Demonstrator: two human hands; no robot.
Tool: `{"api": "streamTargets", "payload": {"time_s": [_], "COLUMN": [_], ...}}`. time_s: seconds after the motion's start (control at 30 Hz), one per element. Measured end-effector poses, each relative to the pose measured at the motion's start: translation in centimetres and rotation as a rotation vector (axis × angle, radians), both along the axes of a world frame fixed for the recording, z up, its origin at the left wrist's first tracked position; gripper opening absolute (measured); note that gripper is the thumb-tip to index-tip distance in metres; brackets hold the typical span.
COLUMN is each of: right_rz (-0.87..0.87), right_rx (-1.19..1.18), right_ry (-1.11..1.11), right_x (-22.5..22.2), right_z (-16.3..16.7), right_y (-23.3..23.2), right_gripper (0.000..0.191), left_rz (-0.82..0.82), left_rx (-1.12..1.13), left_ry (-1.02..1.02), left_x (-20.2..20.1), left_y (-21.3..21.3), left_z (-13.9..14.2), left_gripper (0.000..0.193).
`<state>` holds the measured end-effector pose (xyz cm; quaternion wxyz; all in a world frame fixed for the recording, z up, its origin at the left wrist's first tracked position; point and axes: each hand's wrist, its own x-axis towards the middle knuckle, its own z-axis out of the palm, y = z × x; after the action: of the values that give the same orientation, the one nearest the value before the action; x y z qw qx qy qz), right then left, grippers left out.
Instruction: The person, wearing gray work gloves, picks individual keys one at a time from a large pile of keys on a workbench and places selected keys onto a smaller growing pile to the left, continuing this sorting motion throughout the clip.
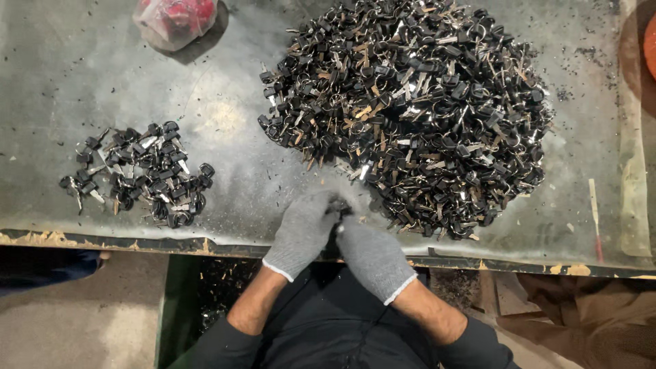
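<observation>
From my remote seat I see both gloved hands meeting at the near edge of the tabletop [82, 75]. The left hand [303, 231] and the right hand [372, 254] wear grey knit gloves, and their fingertips come together over a small dark piece [339, 206], seemingly a black-headed key. The grip of each hand is narrow, fingers curled in and pinched on that piece, though the gloves hide just how each finger sits on it. The piece lies just at the near fringe of the big heap of keys [417, 109], a wide mound of black-headed keys with metal blades and rings that fills the middle and right of the tabletop. Well apart to the left lies a smaller pile of keys [140, 174], the same black heads and silver blades, spread flatter. At the far left corner rests a clear plastic bag [176, 20] with red things inside. The tabletop is a grey, scuffed sheet dusted with dark crumbs, its near edge worn and chipped. A thin pale stick [594, 208] lies near the right edge. Below the edge I see dark sleeves and bare forearms
</observation>
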<state>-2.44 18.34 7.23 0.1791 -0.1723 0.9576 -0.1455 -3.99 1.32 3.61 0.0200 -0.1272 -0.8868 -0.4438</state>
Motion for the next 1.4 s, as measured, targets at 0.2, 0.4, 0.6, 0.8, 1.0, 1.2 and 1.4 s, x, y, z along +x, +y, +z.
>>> {"api": "streamTargets", "payload": {"time_s": [0.2,0.4,0.6,0.8,1.0,1.2,1.4], "right_rz": [-0.037,-0.060,-0.048,-0.071,-0.132,-0.058,0.167], "right_rx": [0.033,-0.115,0.066,-0.104,-0.045,0.095,0.158], "right_ry": [0.040,-0.061,0.169,-0.221,0.068,-0.084,0.278], "right_x": [-0.7,-1.4,-0.3,-2.3,-1.1,-1.8,0.2], "right_z": [0.6,-1.2,-2.1,-0.6,-1.1,-1.3,-0.3], "right_y": [1.4,0.7,-0.7,1.0,0.2,-0.5,0.0], "right_gripper": [0.021,0.029,0.024,0.030,0.032,0.021,0.015], "left_rz": [0.159,0.074,0.029,0.004,0.015,0.015,0.067], "left_rx": [-0.089,-0.272,-0.263,-0.217,-0.217,-0.228,-0.129], "left_ry": [-0.026,-0.019,0.163,0.077,0.160,0.159,0.088], "left_x": [1.9,2.0,2.0,1.8,2.5,2.1,2.2], "left_y": [-0.5,0.7,0.8,0.6,0.8,0.6,0.5], "left_z": [0.5,0.3,-1.1,-1.1,-2.0,-1.6,-0.5], "left_gripper": [0.027,0.023,0.027,0.019,0.026,0.027,0.036]}}
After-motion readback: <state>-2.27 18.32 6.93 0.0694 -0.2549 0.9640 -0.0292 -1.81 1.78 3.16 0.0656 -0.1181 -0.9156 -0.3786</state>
